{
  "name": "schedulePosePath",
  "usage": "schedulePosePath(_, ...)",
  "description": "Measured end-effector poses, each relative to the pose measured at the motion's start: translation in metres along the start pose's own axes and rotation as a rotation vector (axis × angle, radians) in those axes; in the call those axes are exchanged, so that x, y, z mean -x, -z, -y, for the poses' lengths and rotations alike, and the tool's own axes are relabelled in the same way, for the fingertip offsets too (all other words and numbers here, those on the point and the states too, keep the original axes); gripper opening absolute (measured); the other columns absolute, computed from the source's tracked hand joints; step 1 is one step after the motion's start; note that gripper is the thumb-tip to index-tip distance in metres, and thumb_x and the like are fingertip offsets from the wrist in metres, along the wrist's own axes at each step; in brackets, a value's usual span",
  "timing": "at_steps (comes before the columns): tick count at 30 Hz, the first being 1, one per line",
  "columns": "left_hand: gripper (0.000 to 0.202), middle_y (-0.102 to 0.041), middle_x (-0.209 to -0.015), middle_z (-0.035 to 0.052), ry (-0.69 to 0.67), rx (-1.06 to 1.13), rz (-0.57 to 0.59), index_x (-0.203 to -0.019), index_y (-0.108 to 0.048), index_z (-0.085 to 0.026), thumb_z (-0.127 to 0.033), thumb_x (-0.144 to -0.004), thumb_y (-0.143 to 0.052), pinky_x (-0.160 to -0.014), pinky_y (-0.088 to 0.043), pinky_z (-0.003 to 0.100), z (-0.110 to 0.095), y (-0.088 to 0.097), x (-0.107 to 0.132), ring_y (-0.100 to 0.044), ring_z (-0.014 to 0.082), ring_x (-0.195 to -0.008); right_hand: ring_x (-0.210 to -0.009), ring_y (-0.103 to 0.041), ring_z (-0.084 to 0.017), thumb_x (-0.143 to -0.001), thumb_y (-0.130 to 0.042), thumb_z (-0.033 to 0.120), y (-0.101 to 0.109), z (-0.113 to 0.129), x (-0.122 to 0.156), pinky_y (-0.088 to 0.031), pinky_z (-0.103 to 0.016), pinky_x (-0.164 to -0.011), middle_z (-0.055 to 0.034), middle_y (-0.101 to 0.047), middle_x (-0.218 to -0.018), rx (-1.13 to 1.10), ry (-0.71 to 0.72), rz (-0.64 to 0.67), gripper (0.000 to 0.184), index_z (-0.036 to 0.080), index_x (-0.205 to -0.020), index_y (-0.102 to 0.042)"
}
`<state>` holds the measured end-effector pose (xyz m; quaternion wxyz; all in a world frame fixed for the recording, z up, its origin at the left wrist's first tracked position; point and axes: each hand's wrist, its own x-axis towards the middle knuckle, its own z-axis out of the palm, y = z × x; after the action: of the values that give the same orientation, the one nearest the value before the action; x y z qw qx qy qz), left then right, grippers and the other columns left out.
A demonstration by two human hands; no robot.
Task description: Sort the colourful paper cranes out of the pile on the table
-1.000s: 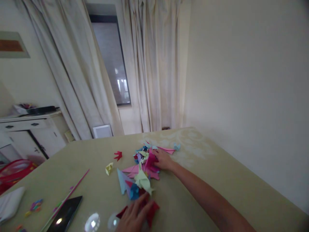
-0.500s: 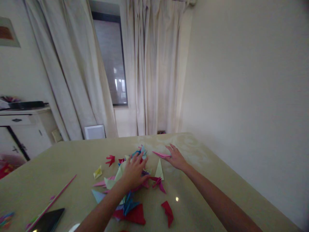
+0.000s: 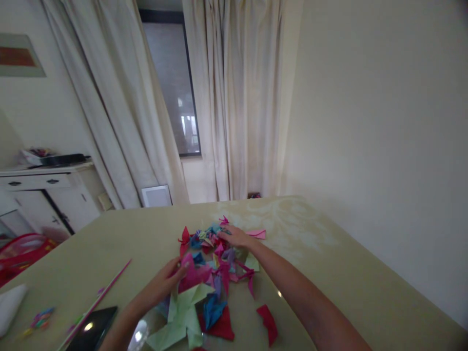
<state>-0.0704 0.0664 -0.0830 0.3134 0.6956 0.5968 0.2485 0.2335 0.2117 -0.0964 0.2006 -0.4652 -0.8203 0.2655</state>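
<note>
A heap of folded coloured paper pieces [image 3: 215, 263] in pink, blue, green and red lies on the beige table [image 3: 329, 273]. My left hand [image 3: 164, 282] rests at the heap's left edge, fingers pressed against a magenta piece [image 3: 195, 275]. My right hand [image 3: 236, 236] lies flat on the far side of the heap, fingers stretched over the papers, next to a pink folded strip [image 3: 258, 234]. A pale green folded piece [image 3: 181, 319] and a loose red scrap [image 3: 268, 321] lie near the front.
A pink stick [image 3: 98, 300] and a dark phone [image 3: 93, 329] lie at the front left, with small coloured bits [image 3: 40, 319] beyond. A white cabinet [image 3: 47, 195], a red basket [image 3: 22, 251], curtains and a window stand behind. A wall runs along the right.
Both hands have drawn the scattered papers together into a tighter heap. My left hand has pulled back to the heap's left edge; my right hand has moved left onto the heap.
</note>
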Motion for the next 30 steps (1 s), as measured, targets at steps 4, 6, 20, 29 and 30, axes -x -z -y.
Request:
schedulePosePath(4,0.081,-0.048,-0.167,0.0087,-0.096,-0.099,-0.033,-0.160,-0.049,-0.030,-0.069,-0.090,-0.062,-0.124,-0.040,0.056,-0.007,-0.045,0.068,-0.045,0.0383,-0.153,-0.133,-0.063,-0.028,-0.095,-0.072,0.054,-0.024,0.043,-0.001,-0.046,-0.036,-0.115,-0.0101,-0.070,-0.144,-0.043,0.181,0.146,0.059,0.021,-0.144,-0.068)
schedulePosePath(6,0.095,-0.038,-0.173,0.0094,-0.192,-0.344,-0.076,-0.164,-0.042,-0.033,-0.061,-0.079,-0.077,-0.125,-0.035,0.063,-0.012,-0.073,0.092,-0.037,0.0429,-0.157,-0.128,-0.066,-0.031,-0.085,-0.083,0.050,-0.027,0.050,0.012,-0.048,-0.037,-0.112,-0.0108,-0.073,-0.138,-0.045,0.226,0.196,0.062,0.021,-0.139,-0.072)
schedulePosePath(20,0.068,-0.047,-0.167,0.0119,-0.428,-0.677,0.007,-0.156,-0.053,-0.030,-0.044,-0.091,-0.068,-0.129,-0.018,0.069,-0.115,-0.114,0.002,-0.041,0.0376,-0.154,-0.124,-0.068,-0.027,-0.102,-0.064,0.029,0.063,-0.016,0.112,-0.053,-0.043,-0.109,-0.0134,-0.071,-0.136,0.073,0.012,-0.141,0.035,0.020,-0.136,-0.070)
schedulePosePath(29,0.067,-0.056,-0.161,0.0052,-0.529,-0.595,-0.306,-0.158,-0.049,-0.042,-0.051,-0.094,-0.065,-0.125,-0.036,0.066,-0.039,-0.112,0.079,-0.052,0.0366,-0.148,-0.118,-0.067,-0.027,-0.103,-0.069,0.038,0.059,-0.057,0.092,-0.059,-0.050,-0.099,-0.0114,-0.064,-0.141,0.352,-0.252,-0.209,0.039,0.019,-0.137,-0.063)
schedulePosePath(30,0.058,-0.063,-0.154,0.0000,-0.518,-0.547,-0.283,-0.153,-0.052,-0.051,-0.048,-0.097,-0.062,-0.122,-0.041,0.066,-0.031,-0.127,0.097,-0.059,0.0349,-0.142,-0.117,-0.068,-0.027,-0.103,-0.069,0.038,0.055,-0.054,0.082,-0.060,-0.049,-0.098,-0.0112,-0.065,-0.139,0.363,-0.270,-0.193,0.039,0.019,-0.137,-0.063)
